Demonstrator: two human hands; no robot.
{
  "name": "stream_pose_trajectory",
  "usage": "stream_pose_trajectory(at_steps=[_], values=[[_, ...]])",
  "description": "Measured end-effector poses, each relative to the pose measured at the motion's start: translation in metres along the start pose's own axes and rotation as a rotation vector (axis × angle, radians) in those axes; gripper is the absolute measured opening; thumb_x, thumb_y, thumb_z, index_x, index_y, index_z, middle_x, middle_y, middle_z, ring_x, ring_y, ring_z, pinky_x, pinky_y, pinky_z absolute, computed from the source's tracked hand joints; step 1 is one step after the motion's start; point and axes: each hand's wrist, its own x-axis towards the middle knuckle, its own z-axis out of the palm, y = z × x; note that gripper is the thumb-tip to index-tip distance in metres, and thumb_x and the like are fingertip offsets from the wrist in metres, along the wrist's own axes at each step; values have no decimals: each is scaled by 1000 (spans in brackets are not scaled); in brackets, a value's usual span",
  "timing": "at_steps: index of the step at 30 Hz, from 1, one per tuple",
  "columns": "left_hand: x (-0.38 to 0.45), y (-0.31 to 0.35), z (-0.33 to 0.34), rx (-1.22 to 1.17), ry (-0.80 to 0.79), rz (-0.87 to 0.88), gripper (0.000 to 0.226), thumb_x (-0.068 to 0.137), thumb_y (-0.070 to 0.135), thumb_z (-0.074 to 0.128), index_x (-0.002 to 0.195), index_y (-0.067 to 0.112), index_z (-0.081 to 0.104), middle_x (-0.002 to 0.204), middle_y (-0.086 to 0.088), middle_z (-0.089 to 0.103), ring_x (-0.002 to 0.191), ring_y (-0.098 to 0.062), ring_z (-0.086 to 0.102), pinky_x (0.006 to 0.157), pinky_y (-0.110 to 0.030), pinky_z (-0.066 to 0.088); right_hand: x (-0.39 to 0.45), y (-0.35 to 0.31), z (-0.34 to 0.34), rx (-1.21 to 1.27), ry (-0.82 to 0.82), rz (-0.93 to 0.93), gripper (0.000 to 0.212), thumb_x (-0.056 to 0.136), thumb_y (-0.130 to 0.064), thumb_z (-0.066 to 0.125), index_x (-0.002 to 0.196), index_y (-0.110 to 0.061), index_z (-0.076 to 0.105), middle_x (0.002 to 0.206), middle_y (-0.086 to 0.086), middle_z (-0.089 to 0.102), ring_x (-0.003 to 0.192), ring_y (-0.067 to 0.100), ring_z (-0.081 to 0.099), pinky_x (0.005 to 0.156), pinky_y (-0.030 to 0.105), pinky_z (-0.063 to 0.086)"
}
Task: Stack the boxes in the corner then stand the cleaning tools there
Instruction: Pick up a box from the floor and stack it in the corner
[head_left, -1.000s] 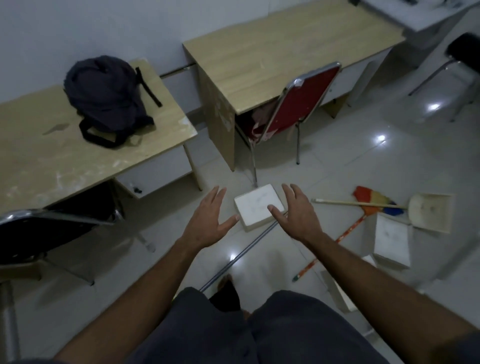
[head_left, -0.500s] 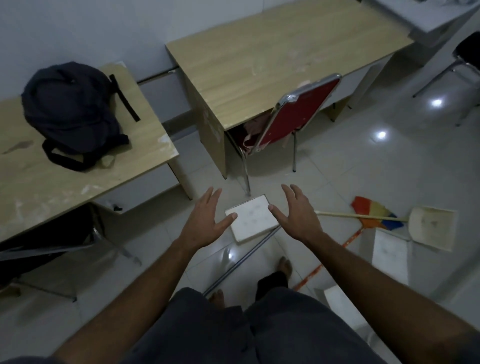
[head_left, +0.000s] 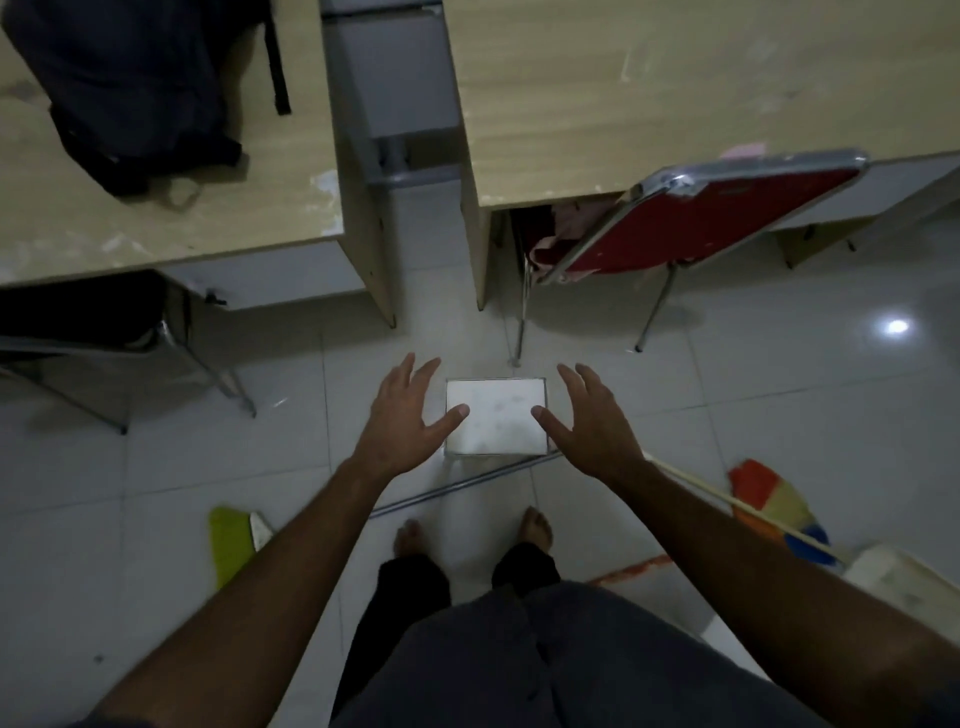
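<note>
Lying flat on the floor between both hands: white box (head_left: 496, 415), equally near each. Left hand (head_left: 400, 421) and right hand (head_left: 587, 423) spread, fingers straight, gripping nothing.

White square box (head_left: 496, 415) flat on floor tiles (metal pole (head_left: 467, 480) just beside)

A pale tiled floor (head_left: 779, 405) carries a white box (head_left: 496, 415) just off the desks' near legs, with a metal pole (head_left: 467, 480) lying along its near edge. A green cloth (head_left: 228, 545) lies toward the left. A broom (head_left: 774, 506) and dustpan (head_left: 904, 582) lie at the right edge. On the left desk (head_left: 156, 218), a dark backpack (head_left: 130, 88) sits at the far side.
</note>
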Motion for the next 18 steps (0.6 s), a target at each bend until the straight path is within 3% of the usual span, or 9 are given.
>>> stream_pose_trajectory(at_steps=[9,18], values=[[66,-48,89,-57,-71,-60,82,87,72,55,155,37,26,168,-4,11,152,-30,13,121,-54,21,65,71,81,14,-60,47,80,95,-64,49,158,-24,22,165,10,20,145,34,31,113,51,34],[135,-134,225,-103,-180,-163,86,84,72,58,156,40,23,168,-3,4,154,-26,6,121,-48,17,126,160,203,40,-83,89,85,91,-72,47,158,-30,15,167,8,15,148,34,27,111,60,38]])
